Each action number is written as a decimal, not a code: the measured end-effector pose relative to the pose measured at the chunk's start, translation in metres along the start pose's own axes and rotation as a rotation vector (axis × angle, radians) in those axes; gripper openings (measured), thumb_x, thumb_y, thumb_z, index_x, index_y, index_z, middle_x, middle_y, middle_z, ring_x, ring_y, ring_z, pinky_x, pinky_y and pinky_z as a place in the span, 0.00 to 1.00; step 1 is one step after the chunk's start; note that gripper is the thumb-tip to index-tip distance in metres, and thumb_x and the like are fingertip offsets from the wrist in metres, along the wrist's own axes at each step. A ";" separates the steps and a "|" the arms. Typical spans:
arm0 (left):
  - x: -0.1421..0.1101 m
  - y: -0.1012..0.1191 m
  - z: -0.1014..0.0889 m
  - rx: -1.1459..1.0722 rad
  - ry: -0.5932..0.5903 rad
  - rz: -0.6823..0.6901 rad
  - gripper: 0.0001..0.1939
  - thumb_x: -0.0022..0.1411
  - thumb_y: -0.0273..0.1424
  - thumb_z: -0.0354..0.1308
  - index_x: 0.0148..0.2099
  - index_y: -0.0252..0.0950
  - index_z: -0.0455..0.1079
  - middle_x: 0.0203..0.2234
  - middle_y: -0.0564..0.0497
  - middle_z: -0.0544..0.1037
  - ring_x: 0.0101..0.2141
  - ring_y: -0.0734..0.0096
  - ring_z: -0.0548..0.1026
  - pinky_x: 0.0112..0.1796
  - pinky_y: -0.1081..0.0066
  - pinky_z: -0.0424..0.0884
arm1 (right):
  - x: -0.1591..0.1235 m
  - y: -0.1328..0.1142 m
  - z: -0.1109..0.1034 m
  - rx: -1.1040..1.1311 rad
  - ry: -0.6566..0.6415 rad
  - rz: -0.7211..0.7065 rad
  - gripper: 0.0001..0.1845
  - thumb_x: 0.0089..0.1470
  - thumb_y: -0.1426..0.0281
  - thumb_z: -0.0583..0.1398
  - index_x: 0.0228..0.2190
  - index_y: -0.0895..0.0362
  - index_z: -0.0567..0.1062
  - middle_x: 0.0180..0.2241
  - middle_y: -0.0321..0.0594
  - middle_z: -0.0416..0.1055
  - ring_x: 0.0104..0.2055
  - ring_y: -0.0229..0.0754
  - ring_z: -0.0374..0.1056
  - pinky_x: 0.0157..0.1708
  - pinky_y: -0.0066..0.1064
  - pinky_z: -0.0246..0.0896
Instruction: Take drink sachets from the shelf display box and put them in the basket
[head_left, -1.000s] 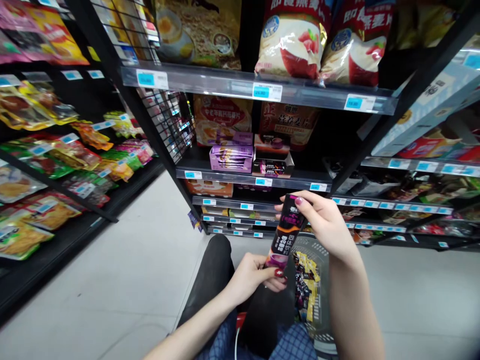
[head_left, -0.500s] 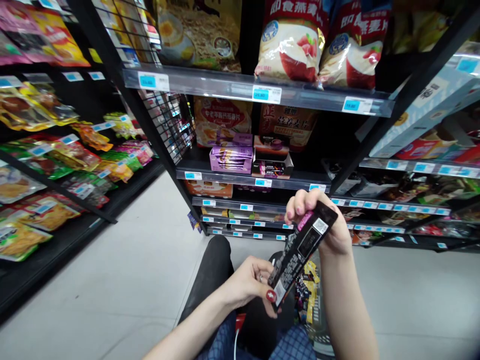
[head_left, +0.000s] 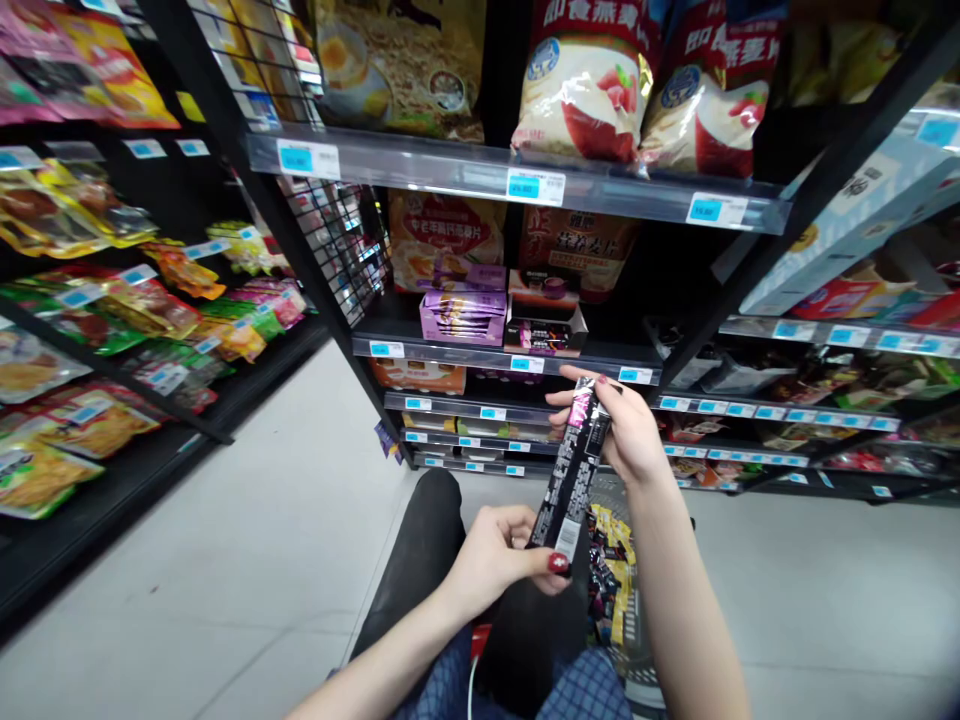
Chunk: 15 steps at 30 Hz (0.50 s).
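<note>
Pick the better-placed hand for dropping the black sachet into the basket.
Right, probably: the right hand holds the black sachet's upper end, on the basket's side; the left hand holds its lower end, over the legs.

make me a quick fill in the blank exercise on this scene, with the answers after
The left hand grips the ____ end of the long black packet in the picture. The right hand is at the packet's ____ end. On the shelf, the purple box stands to the ____ of the open box of dark packets in the picture. The basket holds small packets that are mostly dark or ____.

Missing words: lower; upper; left; yellow
</note>
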<state>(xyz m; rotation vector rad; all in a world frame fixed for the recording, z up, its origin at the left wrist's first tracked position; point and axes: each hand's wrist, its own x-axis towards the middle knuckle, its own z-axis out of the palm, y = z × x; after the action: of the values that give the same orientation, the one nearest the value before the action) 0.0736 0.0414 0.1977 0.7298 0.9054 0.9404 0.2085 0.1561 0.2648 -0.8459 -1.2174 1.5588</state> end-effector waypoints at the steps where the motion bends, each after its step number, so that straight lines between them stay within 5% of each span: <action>1: 0.000 0.001 0.001 -0.012 -0.035 -0.036 0.18 0.38 0.35 0.71 0.26 0.28 0.70 0.18 0.47 0.78 0.20 0.66 0.77 0.23 0.70 0.75 | 0.005 0.006 -0.002 0.018 0.018 0.054 0.19 0.57 0.62 0.55 0.45 0.62 0.72 0.32 0.47 0.79 0.27 0.42 0.75 0.29 0.35 0.72; 6: -0.003 0.006 0.002 -0.015 -0.034 -0.059 0.21 0.40 0.42 0.69 0.21 0.28 0.67 0.13 0.46 0.74 0.14 0.69 0.73 0.13 0.77 0.67 | 0.028 0.043 -0.010 0.125 0.064 0.280 0.17 0.59 0.67 0.51 0.40 0.64 0.75 0.30 0.50 0.79 0.27 0.43 0.75 0.31 0.35 0.72; 15: 0.003 0.006 0.000 -0.045 0.014 -0.001 0.21 0.43 0.42 0.68 0.19 0.28 0.67 0.12 0.48 0.73 0.12 0.72 0.71 0.12 0.78 0.65 | 0.034 0.094 -0.007 0.155 -0.001 0.420 0.19 0.60 0.64 0.51 0.36 0.64 0.77 0.26 0.49 0.78 0.28 0.44 0.75 0.31 0.35 0.72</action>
<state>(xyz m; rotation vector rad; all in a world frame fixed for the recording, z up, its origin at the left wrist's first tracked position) 0.0726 0.0464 0.2018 0.6850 0.8946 0.9627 0.1800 0.1853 0.1735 -1.0432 -0.9417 1.9599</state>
